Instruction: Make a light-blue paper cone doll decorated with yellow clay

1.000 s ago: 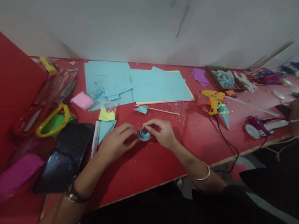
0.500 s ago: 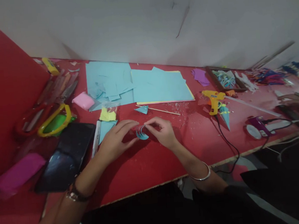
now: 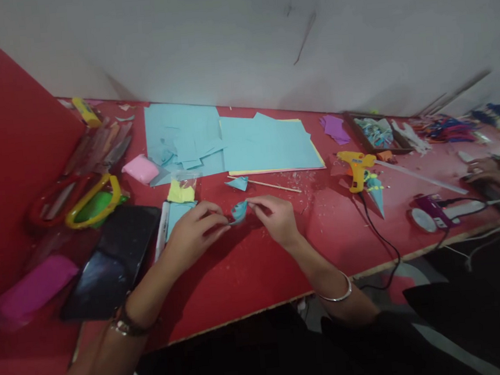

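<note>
Both my hands meet over the red table near its front middle. My left hand and my right hand each pinch one side of a small curled light-blue paper piece, held just above the table. A little beyond it lie a small blue paper cone and a thin wooden stick. A white marker and a blue paper triangle lie just left of my left hand.
Light-blue paper sheets lie at the back. A yellow glue gun with its black cord is to the right. A black phone, scissors and pink clay are at left. Another person's hand is at far right.
The blue paper piece went from a ring lying on the table to a curl lifted and pinched between both hands. The other person's hand at far right has shifted.
</note>
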